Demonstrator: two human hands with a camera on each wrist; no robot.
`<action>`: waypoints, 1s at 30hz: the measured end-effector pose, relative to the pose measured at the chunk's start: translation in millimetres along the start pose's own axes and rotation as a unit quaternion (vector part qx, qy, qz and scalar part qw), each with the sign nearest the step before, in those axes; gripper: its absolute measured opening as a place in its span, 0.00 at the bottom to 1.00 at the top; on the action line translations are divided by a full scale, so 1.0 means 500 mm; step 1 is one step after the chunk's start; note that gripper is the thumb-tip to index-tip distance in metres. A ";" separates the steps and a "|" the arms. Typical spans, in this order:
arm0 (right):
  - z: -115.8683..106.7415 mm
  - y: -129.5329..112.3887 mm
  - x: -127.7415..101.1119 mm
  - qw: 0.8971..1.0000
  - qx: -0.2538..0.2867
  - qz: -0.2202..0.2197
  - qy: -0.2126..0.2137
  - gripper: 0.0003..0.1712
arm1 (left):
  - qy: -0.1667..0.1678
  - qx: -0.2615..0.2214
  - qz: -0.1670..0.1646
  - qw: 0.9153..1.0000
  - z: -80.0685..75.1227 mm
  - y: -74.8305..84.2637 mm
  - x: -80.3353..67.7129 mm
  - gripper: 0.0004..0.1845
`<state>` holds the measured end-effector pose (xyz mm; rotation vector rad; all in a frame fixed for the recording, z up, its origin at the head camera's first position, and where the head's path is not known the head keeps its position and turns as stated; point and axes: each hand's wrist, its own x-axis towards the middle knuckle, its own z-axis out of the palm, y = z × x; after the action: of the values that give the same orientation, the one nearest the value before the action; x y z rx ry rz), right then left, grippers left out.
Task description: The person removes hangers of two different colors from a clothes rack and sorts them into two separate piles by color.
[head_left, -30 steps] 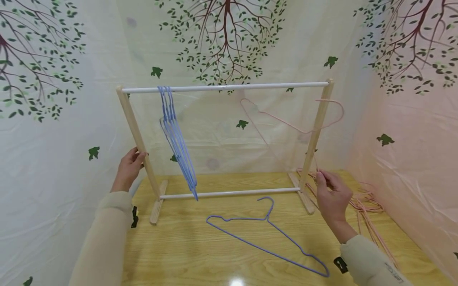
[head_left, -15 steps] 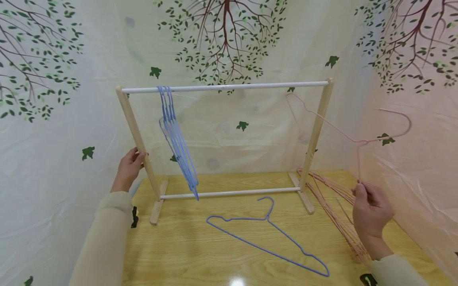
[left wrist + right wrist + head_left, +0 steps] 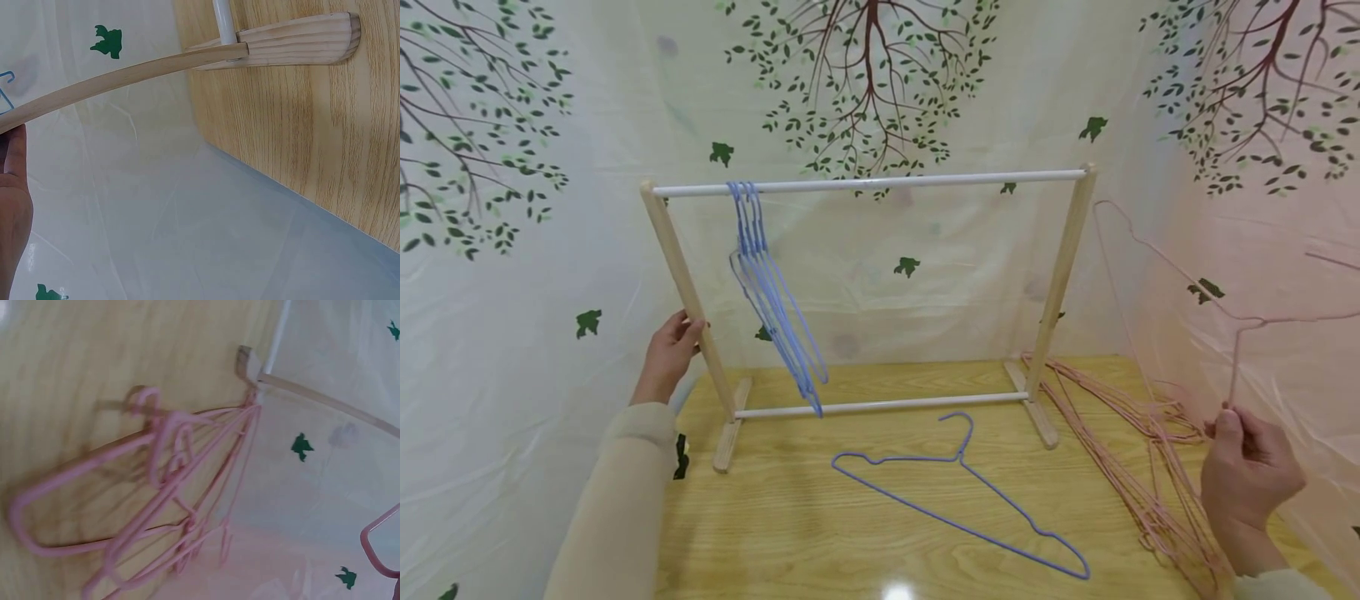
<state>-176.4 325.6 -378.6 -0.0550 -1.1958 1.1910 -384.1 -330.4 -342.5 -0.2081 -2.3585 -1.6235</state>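
Pink wire is what I have in the right hand [image 3: 1251, 462]: thumb and fingers pinch one arm of a hanger [image 3: 1236, 358], held up off the table [image 3: 775, 517], just outside the rack's right post [image 3: 1063, 258], its hook partly cut off by the edge of my view. My left hand [image 3: 672, 350] grips the left post [image 3: 672, 254], thumb in front. Further out, several blue hangers [image 3: 751, 248] hang bunched towards the left of the rail [image 3: 887, 182]; I can't count them surely. One more blue one [image 3: 961, 456] lies flat in front of the rack, and a tangle of pink ones [image 3: 1165, 533] lies to the right. I'd judge the work part done: the blue bunch is up, while that loose blue one and every pink one are off the rail.
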 end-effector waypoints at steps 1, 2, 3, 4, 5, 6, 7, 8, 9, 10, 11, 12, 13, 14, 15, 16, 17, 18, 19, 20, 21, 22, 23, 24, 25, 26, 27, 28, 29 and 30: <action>-0.009 0.006 -0.001 0.999 -0.036 0.008 -0.007 0.10 | 0.001 -0.001 0.000 1.000 0.000 -0.001 0.001 0.28; -0.018 0.014 -0.002 0.997 -0.071 0.017 -0.015 0.10 | 0.001 -0.002 0.001 1.000 -0.001 -0.002 0.001 0.28; -0.027 0.023 -0.003 0.993 -0.110 0.024 -0.026 0.10 | 0.001 -0.002 0.002 1.000 -0.001 -0.004 0.002 0.28; -0.036 0.032 -0.005 0.988 -0.150 0.029 -0.037 0.11 | 0.001 -0.002 0.002 1.000 -0.001 -0.005 0.003 0.28; -0.045 0.040 -0.007 0.981 -0.187 0.035 -0.050 0.11 | 0.001 -0.001 0.003 1.000 -0.001 -0.006 0.003 0.28; -0.052 0.048 -0.010 0.976 -0.207 0.041 -0.062 0.11 | 0.001 -0.002 0.003 1.000 -0.001 -0.008 0.004 0.28; -0.058 0.055 -0.014 0.970 -0.227 0.044 -0.073 0.11 | 0.001 -0.002 0.004 1.000 -0.001 -0.009 0.004 0.28; -0.064 0.060 -0.018 0.966 -0.238 0.053 -0.083 0.11 | 0.001 0.000 0.004 1.000 -0.001 -0.009 0.005 0.28; -0.068 0.066 -0.022 0.962 -0.250 0.058 -0.093 0.11 | 0.002 0.000 0.005 1.000 -0.001 -0.010 0.005 0.28; -0.073 0.071 -0.026 0.958 -0.259 0.065 -0.102 0.12 | 0.002 0.000 0.004 1.000 -0.001 -0.010 0.005 0.29; -0.077 0.075 -0.030 0.955 -0.265 0.073 -0.113 0.12 | 0.002 0.002 0.003 1.000 -0.001 -0.010 0.006 0.29; -0.080 0.078 -0.035 0.950 -0.275 0.084 -0.123 0.12 | 0.002 0.003 0.003 1.000 -0.001 -0.010 0.006 0.29; -0.083 0.082 -0.039 0.946 -0.281 0.093 -0.134 0.12 | 0.002 0.005 0.002 1.000 -0.001 -0.009 0.006 0.29; -0.086 0.085 -0.042 0.940 -0.290 0.101 -0.147 0.13 | 0.001 0.006 0.002 1.000 -0.001 -0.009 0.006 0.30; -0.089 0.088 -0.045 0.934 -0.302 0.109 -0.159 0.13 | 0.000 0.005 0.002 1.000 -0.001 -0.009 0.007 0.30; -0.090 0.090 -0.047 0.927 -0.312 0.116 -0.172 0.13 | 0.000 0.006 0.001 1.000 -0.001 -0.007 0.006 0.30; -0.092 0.093 -0.049 0.920 -0.322 0.123 -0.185 0.13 | -0.001 0.005 -0.001 1.000 0.000 0.000 0.003 0.29; -0.092 0.094 -0.050 0.912 -0.332 0.135 -0.198 0.13 | -0.002 0.001 -0.002 1.000 0.001 0.011 -0.002 0.29; -0.093 0.096 -0.049 0.904 -0.340 0.149 -0.210 0.14 | -0.002 0.001 -0.002 1.000 0.001 0.011 -0.002 0.29; -0.093 0.098 -0.049 0.895 -0.349 0.165 -0.223 0.15 | -0.003 0.001 -0.003 1.000 0.001 0.011 -0.002 0.28; -0.092 0.100 -0.048 0.888 -0.352 0.182 -0.232 0.16 | -0.003 0.000 -0.003 1.000 0.001 0.011 -0.002 0.28; -0.092 0.102 -0.047 0.881 -0.356 0.195 -0.242 0.16 | -0.002 0.001 -0.002 1.000 0.001 0.011 -0.002 0.28; -0.093 0.105 -0.046 0.874 -0.359 0.214 -0.250 0.17 | -0.001 0.002 -0.002 1.000 0.000 0.010 -0.002 0.28; -0.093 0.108 -0.045 0.866 -0.360 0.232 -0.257 0.19 | 0.000 0.004 0.001 1.000 0.000 0.003 0.001 0.28; -0.094 0.113 -0.044 0.860 -0.362 0.245 -0.263 0.20 | 0.002 0.007 0.004 1.000 -0.001 -0.007 0.005 0.29; -0.096 0.117 -0.042 0.855 -0.364 0.254 -0.269 0.21 | 0.002 0.008 0.004 1.000 -0.001 -0.008 0.005 0.29; -0.097 0.121 -0.042 0.849 -0.369 0.261 -0.274 0.21 | 0.004 0.008 0.005 1.000 -0.001 -0.008 0.005 0.29; -0.098 0.125 -0.041 0.843 -0.374 0.267 -0.278 0.22 | 0.004 0.010 0.005 1.000 -0.001 -0.007 0.004 0.29; -0.099 0.128 -0.040 0.838 -0.379 0.272 -0.283 0.23 | 0.006 0.011 0.004 1.000 0.000 -0.007 0.004 0.29; -0.099 0.131 -0.039 0.833 -0.384 0.275 -0.287 0.23 | 0.007 0.013 0.004 1.000 0.001 -0.007 0.003 0.29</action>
<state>-182.1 366.3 -452.3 -0.7347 -2.2573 1.1593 -386.7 -331.3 -345.1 -0.2004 -2.3647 -1.5837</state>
